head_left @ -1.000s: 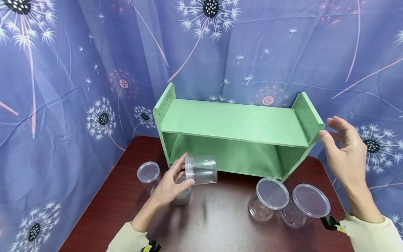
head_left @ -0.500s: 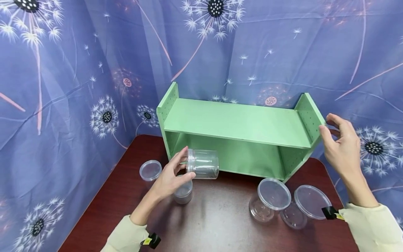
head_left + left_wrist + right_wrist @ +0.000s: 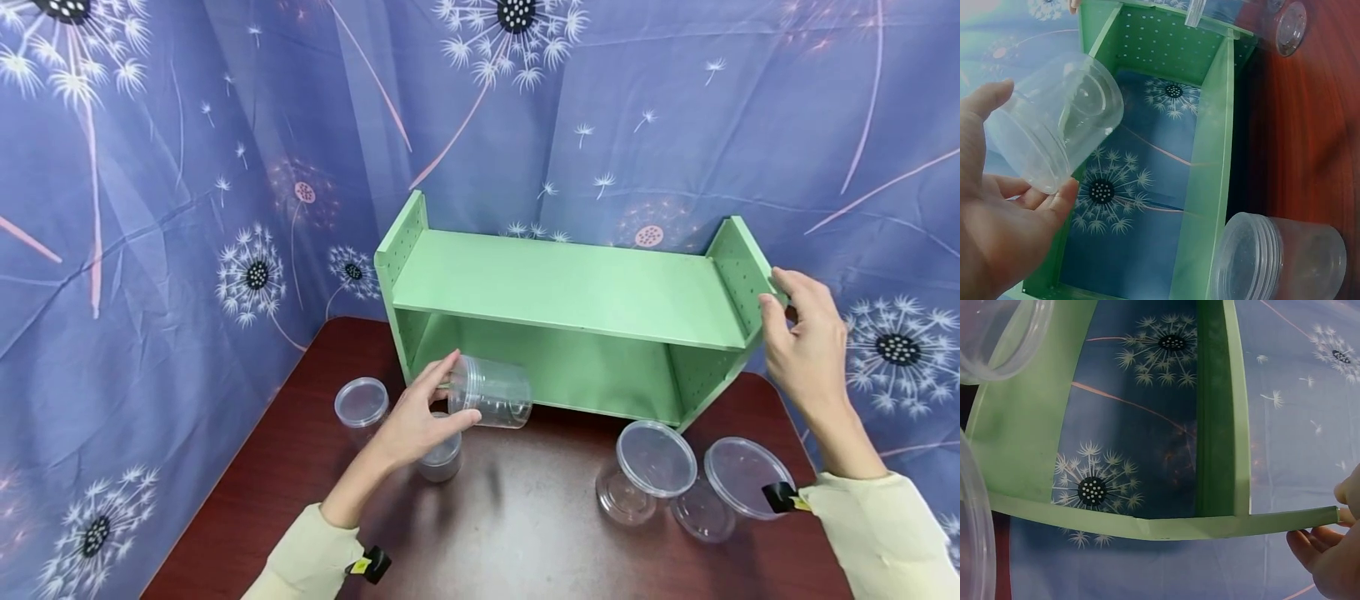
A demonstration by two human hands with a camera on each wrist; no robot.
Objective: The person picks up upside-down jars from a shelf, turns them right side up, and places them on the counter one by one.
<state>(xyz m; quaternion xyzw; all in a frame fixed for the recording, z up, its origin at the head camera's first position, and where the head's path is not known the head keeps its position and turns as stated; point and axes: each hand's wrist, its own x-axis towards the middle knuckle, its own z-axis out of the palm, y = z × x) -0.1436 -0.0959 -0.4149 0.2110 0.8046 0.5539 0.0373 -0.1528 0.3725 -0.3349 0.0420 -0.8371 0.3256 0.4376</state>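
My left hand (image 3: 411, 425) grips a clear plastic jar (image 3: 498, 396) by its lidded end. The jar lies sideways in the air, its base pointing right, in front of the lower opening of a green two-tier shelf (image 3: 577, 287). In the left wrist view, thumb and fingers clasp the jar (image 3: 1085, 112) on opposite sides near its lid; it looks transparent. At the shelf's right end, my right hand (image 3: 810, 342) holds the upper front corner of the side panel. The right wrist view has the thumb and fingers on either side of that panel (image 3: 1285, 524).
Two lidded clear jars stand at the left, one (image 3: 362, 404) by the table's left side and one (image 3: 441, 458) under my left hand. Two wider-lidded jars (image 3: 654, 460) (image 3: 746, 477) stand close together at the front right. A dandelion-print curtain (image 3: 630, 108) hangs behind the dark red table (image 3: 525, 533).
My right hand has come left and now takes hold of the shelf's side panel. My left hand has shifted slightly right with the jar, whose base now dips a little.
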